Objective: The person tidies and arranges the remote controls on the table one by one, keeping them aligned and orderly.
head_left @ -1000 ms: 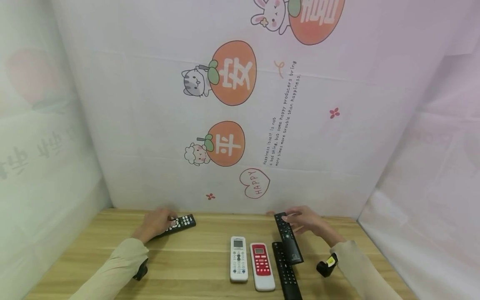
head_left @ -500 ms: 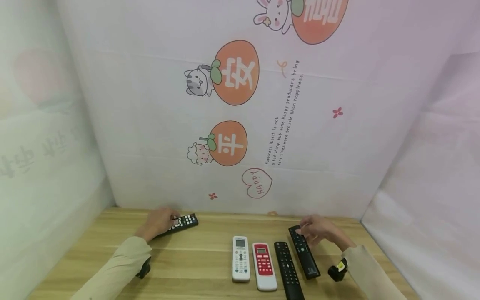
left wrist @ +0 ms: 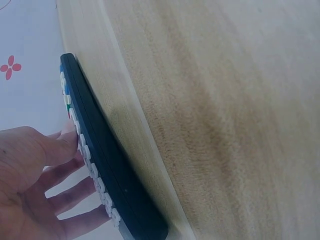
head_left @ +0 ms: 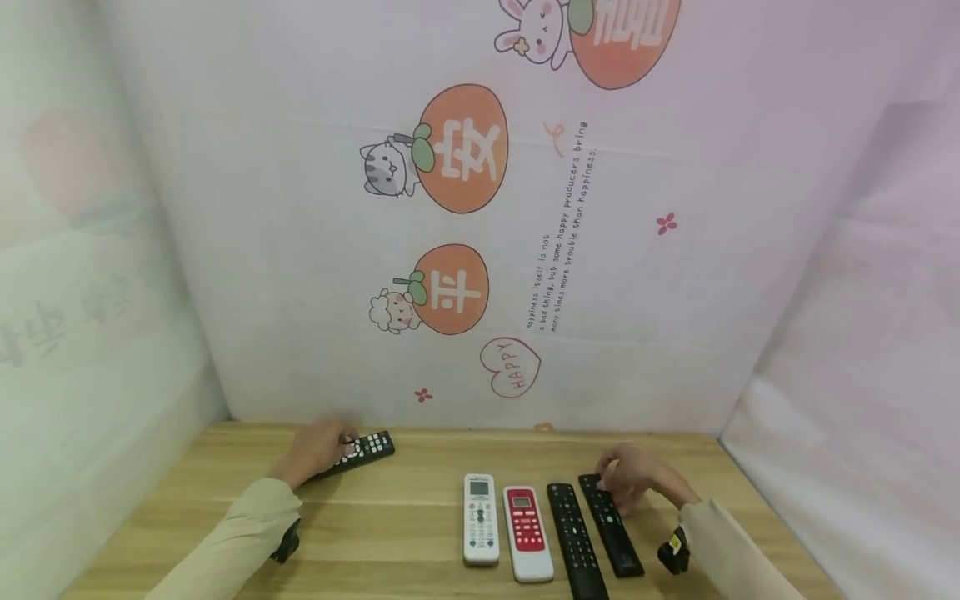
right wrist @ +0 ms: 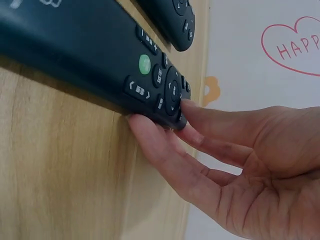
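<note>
At the back left of the table, my left hand (head_left: 318,448) holds a black remote control with white buttons (head_left: 372,448). In the left wrist view the thumb rests on the button side of that remote (left wrist: 107,150), and the other fingers reach round its far side. On the right, my right hand (head_left: 634,475) pinches the far end of a slim black remote control (head_left: 618,540). The right wrist view shows the thumb on its button face and fingers along its edge. This remote (right wrist: 80,50), which has a green button, lies close over the wood, beside another black remote (head_left: 576,533).
Left of the black pair lie a red-and-white remote (head_left: 528,533) and a white remote (head_left: 481,518), both with small screens. They form a row on the wooden table (head_left: 390,517). A white printed cloth (head_left: 300,250) stands behind the table, with cloth at both sides.
My right hand has brought its black remote right and toward me, from over the neighbouring black remote down beside it. The left hand and its remote stay in place.
</note>
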### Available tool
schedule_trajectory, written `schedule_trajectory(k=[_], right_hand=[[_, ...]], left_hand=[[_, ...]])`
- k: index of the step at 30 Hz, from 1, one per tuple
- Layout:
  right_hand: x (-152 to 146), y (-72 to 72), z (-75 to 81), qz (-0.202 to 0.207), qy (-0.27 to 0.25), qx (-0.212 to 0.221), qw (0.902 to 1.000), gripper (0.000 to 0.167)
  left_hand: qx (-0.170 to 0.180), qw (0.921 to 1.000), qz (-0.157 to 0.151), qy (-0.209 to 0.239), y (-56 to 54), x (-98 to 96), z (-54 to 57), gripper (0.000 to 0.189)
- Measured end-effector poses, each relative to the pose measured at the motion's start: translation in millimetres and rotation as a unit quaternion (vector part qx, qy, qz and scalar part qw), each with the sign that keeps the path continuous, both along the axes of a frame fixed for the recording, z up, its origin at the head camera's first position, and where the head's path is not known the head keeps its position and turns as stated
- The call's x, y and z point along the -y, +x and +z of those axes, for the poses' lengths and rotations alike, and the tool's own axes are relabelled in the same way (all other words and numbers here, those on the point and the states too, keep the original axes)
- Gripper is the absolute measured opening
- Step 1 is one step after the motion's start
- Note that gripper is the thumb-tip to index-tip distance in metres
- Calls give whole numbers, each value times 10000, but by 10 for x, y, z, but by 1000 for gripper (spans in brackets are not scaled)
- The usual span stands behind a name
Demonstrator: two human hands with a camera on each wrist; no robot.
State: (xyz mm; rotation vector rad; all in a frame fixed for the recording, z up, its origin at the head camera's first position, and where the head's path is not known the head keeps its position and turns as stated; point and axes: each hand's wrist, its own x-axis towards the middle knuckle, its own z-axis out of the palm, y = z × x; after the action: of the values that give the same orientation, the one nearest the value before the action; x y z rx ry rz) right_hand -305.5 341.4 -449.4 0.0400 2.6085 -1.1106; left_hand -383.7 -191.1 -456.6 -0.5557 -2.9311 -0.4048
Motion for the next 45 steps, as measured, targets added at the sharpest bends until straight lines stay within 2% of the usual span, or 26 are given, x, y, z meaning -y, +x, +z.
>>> schedule_trajectory(k=[4,11,20,25,31,36,40,45], right_hand=[[47,-20,33,-34,170,115,9998,23],[95,24,35,-98,436,63,9990,21],[128,-45,76,30,281,263,9993,20],[117,-22,86,108,296,466,9984,21],[120,-57,99,167,274,583,9978,21],[101,-53,82,154,200,575,9980,22],[106,-44,95,248,207,580,9978,22],[131,-39,94,256,252,581,9977,22]], left_hand=[[-25,10000,56,-11,-1,14,2,19],[-56,10000,42,69,21,-20,-40,18],[-30,10000,-11,62,25,44,61,17],[227,9995,-174,105,49,22,88,15],[379,9988,-121,293,20,70,70,16],[608,9968,-178,489,-24,131,50,24],[781,9950,-240,573,-33,147,83,33],[812,9952,-381,398,-3,139,112,35]])
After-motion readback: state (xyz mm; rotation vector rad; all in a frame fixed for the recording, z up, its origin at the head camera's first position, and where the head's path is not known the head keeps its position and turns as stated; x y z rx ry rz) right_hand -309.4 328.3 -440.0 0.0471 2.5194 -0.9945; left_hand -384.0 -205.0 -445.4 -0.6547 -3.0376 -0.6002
